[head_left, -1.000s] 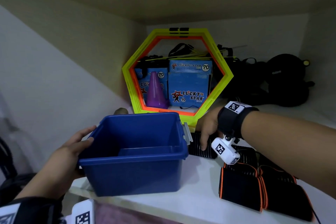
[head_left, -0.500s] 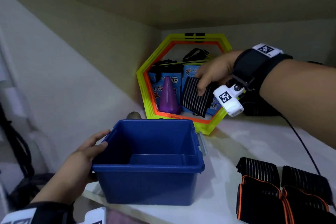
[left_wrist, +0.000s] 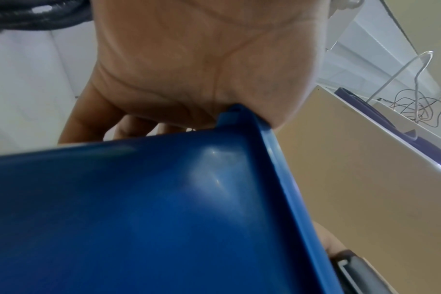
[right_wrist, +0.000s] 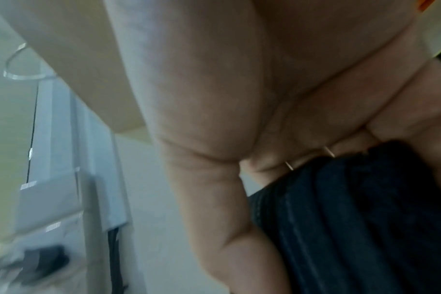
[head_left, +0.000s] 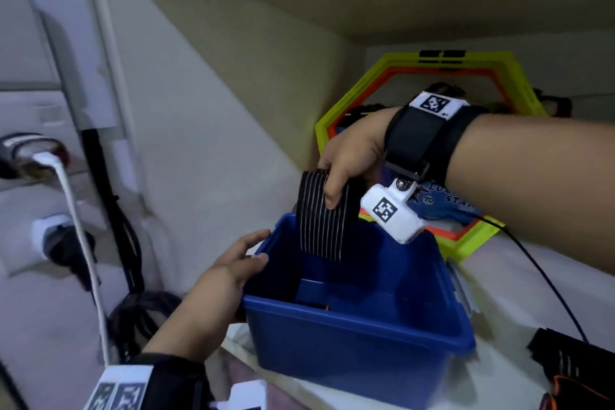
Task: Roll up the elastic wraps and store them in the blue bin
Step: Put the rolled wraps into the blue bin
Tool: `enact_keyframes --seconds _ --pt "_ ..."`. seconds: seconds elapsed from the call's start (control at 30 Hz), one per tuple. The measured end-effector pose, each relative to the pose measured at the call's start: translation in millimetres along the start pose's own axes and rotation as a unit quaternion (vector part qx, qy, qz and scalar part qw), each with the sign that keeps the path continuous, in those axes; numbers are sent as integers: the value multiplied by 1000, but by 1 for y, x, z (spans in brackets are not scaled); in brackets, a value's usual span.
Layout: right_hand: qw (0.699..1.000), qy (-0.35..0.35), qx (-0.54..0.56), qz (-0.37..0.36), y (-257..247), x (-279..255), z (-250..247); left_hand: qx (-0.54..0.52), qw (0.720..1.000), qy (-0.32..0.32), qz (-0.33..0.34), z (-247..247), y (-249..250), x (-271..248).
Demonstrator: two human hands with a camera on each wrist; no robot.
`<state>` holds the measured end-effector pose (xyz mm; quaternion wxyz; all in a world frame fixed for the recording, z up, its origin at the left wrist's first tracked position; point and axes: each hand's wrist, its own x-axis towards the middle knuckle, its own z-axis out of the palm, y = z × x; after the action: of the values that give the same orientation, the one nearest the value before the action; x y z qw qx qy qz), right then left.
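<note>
Striped wrap (head_left: 321, 223) now lower, over blue bin (head_left: 359, 339), in right-hand fingers (head_left: 333, 188); left hand (head_left: 229, 280) gripping rim; hexagon frames (head_left: 479, 240) behind.

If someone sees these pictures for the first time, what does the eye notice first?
First the blue bin at the shelf's front edge, with the left hand holding its left rim. Just above its opening, the right hand grips a black striped elastic wrap. Behind them stands a yellow and orange hexagon frame.

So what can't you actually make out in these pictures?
- Bin floor, head view: near wall hides most; the dark thing inside is unclear.
- Left hand fingertips, left wrist view: behind the bin.
- Wrap, right wrist view: blurred, cut off by the edge.
- Shelf wraps, head view: cut off.
</note>
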<state>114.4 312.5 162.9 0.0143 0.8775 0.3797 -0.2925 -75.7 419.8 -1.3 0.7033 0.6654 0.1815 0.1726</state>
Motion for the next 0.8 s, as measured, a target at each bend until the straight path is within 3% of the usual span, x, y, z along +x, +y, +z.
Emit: enact_keyframes --seconds 0.2,0.4,0.8 --pt "995 84 -50 22 -26 31 37 -2 1000 2 12 0 -1 2" --pt "972 141 -186 -5 -43 31 69 -20 1000 6 7 1 0 4" --pt "978 -9 -208 -20 -31 62 92 -53 999 8 7 0 -1 9"
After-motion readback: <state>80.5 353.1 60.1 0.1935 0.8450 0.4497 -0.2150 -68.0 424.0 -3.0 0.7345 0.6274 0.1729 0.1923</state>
